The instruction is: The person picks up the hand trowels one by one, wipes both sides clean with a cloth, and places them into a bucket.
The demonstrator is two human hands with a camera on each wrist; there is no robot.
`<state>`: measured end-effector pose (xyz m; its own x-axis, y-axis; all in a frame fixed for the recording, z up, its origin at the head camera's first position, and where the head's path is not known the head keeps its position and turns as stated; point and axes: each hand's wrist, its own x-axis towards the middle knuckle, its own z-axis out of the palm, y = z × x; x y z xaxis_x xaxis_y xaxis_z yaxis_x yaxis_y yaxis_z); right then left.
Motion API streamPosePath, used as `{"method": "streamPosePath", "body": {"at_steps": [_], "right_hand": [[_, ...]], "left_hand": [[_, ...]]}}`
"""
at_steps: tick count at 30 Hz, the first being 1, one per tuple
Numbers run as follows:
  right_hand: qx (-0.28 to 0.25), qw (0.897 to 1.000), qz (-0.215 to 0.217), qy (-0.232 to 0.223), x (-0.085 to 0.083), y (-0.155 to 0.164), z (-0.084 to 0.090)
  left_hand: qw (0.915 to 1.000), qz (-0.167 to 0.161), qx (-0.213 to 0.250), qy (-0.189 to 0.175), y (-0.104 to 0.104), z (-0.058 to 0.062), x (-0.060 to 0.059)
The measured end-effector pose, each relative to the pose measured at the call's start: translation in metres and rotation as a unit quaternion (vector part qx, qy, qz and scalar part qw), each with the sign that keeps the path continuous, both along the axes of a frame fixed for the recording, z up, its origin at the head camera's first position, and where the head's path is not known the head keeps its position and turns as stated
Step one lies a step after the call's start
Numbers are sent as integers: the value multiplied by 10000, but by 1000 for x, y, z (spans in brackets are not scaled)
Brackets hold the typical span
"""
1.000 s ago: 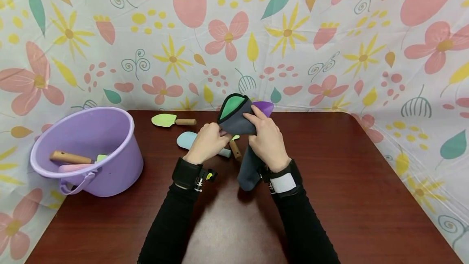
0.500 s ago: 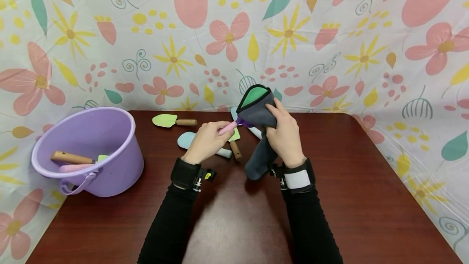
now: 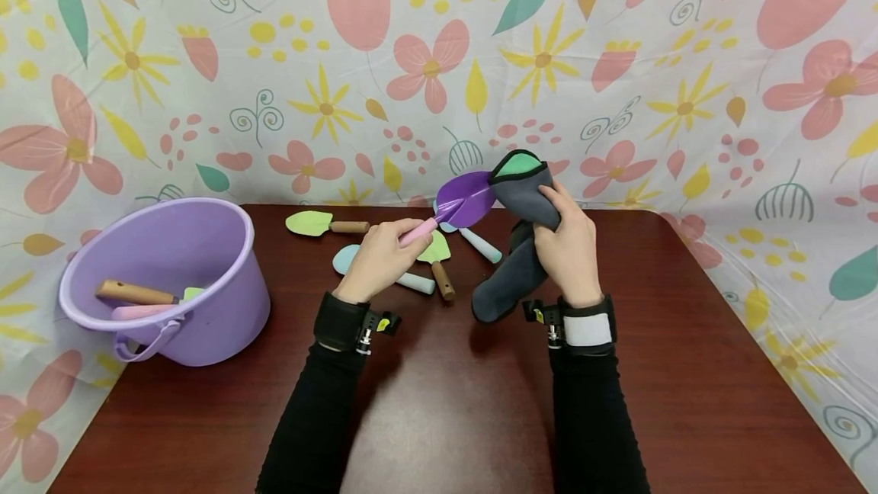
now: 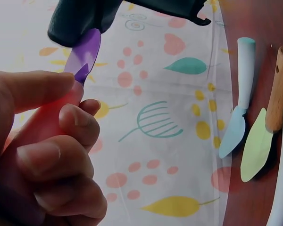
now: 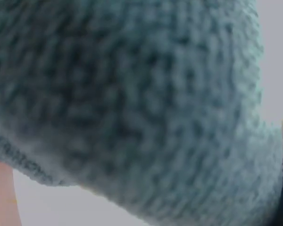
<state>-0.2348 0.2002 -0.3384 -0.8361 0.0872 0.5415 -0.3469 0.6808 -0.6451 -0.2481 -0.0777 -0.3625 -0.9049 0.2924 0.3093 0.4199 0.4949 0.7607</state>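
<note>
Left hand point(image 3: 380, 258) pinches my purple toy trowel's point(image 3: 465, 203) pink handle above the table; right hand point(image 3: 565, 250) grips the grey cloth point(image 3: 521, 250) beside its blade. Wiping step, I judge; next needs cloth pressed onto blade.

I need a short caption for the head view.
Left hand holds purple trowel; right hand grips grey cloth.

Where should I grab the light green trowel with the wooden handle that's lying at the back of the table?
Probably by the wooden handle of the light green trowel. It lies flat with the handle pointing right and nothing touching it, so come down from above and pinch across the handle's round sides. The blade is thin and flat on the table, harder to lift.
</note>
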Motion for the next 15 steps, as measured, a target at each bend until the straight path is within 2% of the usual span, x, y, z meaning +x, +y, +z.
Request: {"method": "streamPosePath", "body": {"at_steps": [4, 9, 15], "right_hand": [[-157, 9998, 63, 62, 0, 4, 0], [-179, 9988, 182, 410, 1, -4, 3], [180, 9946, 675, 765, 2, -33, 0]], "left_hand": [[9999, 93, 30, 86, -5, 2, -1], [9997, 227, 81, 82, -10, 4, -1], [9994, 338, 109, 43, -10, 0, -2]]}}
